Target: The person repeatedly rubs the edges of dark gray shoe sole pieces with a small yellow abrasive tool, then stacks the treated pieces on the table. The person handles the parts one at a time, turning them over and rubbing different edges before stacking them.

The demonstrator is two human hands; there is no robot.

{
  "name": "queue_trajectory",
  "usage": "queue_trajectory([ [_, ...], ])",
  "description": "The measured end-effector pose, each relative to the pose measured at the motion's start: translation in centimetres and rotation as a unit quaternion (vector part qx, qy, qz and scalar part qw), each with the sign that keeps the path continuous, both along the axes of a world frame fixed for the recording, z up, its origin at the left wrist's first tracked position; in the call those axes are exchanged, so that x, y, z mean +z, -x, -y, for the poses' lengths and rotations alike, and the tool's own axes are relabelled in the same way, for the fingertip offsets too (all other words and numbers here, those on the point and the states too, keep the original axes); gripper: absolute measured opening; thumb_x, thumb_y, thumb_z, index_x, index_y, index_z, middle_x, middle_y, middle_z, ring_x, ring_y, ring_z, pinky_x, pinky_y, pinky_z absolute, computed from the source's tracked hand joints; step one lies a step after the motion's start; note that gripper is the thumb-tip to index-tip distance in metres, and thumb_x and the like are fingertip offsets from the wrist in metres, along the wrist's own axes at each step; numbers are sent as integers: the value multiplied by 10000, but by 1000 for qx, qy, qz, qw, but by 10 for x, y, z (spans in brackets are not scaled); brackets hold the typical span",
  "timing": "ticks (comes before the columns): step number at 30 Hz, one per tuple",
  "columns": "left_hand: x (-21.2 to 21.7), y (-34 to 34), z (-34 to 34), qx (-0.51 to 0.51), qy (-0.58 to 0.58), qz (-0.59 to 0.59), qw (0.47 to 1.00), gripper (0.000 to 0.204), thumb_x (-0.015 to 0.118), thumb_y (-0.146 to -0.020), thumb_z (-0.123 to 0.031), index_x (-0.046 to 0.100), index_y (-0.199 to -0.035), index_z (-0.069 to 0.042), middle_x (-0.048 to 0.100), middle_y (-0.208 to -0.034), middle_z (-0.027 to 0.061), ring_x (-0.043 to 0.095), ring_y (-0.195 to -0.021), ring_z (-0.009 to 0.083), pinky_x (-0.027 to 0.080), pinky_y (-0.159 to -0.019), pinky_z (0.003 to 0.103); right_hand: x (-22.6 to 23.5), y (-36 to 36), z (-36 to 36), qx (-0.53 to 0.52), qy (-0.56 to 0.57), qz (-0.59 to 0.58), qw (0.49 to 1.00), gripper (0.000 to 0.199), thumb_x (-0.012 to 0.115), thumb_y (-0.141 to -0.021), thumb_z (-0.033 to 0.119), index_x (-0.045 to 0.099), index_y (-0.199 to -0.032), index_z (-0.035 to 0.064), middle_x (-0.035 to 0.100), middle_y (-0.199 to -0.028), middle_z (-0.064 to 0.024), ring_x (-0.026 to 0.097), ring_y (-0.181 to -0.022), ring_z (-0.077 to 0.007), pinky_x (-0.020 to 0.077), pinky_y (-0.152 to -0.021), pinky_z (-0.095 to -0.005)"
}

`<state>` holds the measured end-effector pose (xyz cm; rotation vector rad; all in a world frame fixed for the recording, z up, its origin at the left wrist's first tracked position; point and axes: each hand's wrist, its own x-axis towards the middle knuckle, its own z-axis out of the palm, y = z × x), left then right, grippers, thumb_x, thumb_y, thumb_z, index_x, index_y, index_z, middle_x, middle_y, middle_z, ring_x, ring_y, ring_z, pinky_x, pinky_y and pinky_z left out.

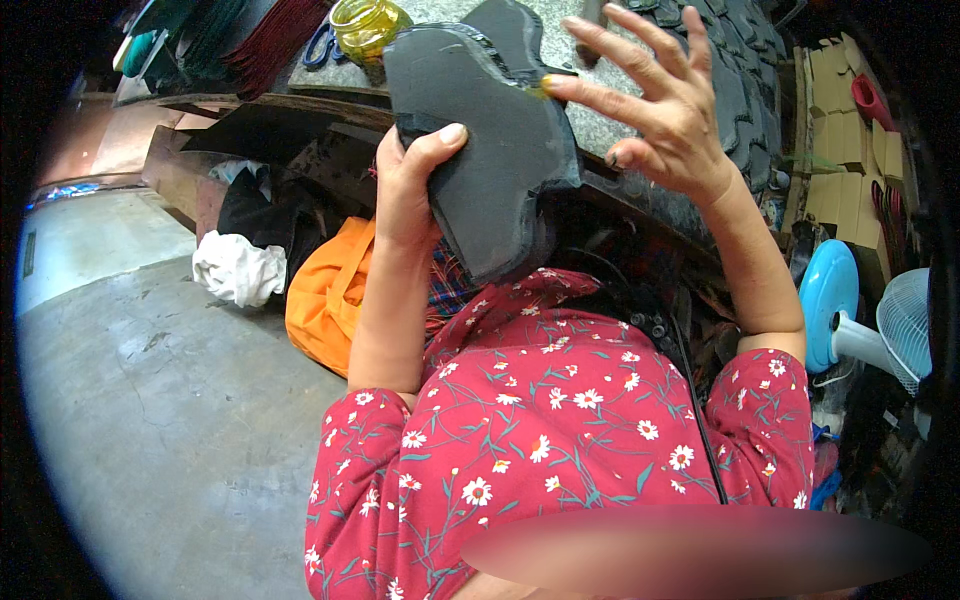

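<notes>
Head view: beyond our hands runs the stone surface (pixel 640 125) stacked with dark cut pieces (pixel 745 70). Our left hand (pixel 410 185) grips the dark sole sheet (pixel 490 160); our right hand (pixel 655 100), fingers spread, touches its edge. A yellow jar (pixel 368 25) stands above.

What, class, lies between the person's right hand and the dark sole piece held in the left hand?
Nothing visible. The left hand grips the dark sole piece by its lower left edge, thumb on its face. The right hand, fingers spread, already has a fingertip at the piece's right edge, above the stone bench.
</notes>
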<state>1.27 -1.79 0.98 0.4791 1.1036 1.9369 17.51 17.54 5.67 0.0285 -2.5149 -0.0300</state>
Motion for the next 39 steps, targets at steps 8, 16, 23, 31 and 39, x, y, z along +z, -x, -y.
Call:
queue_trajectory([
  [8, 12, -2, 15, 57, -3, -64, 996, 419, 701, -793, -189, 603, -1123, 51, 669, -984, 111, 661, -834, 184, 543, -767, 302, 5, 19, 14, 42, -3, 33, 999, 803, 82, -944, 727, 661, -1288, 290, 479, -1485, -58, 362, -1408, -293, 31, -1189, -536],
  [16, 10, 33, 77, 244, -3, -6, 970, 521, 667, -791, -192, 551, -1237, 52, 647, -1104, 144, 665, -955, 259, 555, -850, 384, 15, 92, -17, 70, 141, 38, 987, 643, 263, -994, 627, 740, -1129, 217, 545, -1390, -138, 444, -1307, -359, 162, -1164, -526],
  [23, -6, 48, 112, 266, -60, 39, 961, 702, 795, -779, -268, 491, -1349, 7, 605, -1239, 145, 628, -1104, 277, 528, -952, 417, 42, 184, -11, 40, -76, 170, 982, 401, 401, -1018, 376, 555, -1367, 252, 504, -1423, -98, 428, -1324, -335, 345, -1098, -513],
  [31, -6, 46, 97, 258, -50, -10, 965, 585, 739, -825, -164, 516, -1343, -12, 608, -1274, 138, 617, -1135, 310, 516, -991, 451, 55, 208, 1, 9, -62, 204, 977, 441, 357, -1028, 456, 512, -1410, 300, 520, -1427, -86, 400, -1357, -303, 284, -1109, -571],
  [39, 7, 30, 54, 246, -31, 25, 969, 454, 683, -887, -157, 545, -1290, -1, 641, -1207, 128, 656, -1067, 272, 547, -945, 440, 19, 162, -19, 29, 105, 80, 991, 542, 322, -1029, 472, 724, -1107, 117, 558, -1382, -112, 418, -1330, -305, 247, -1113, -502],
])
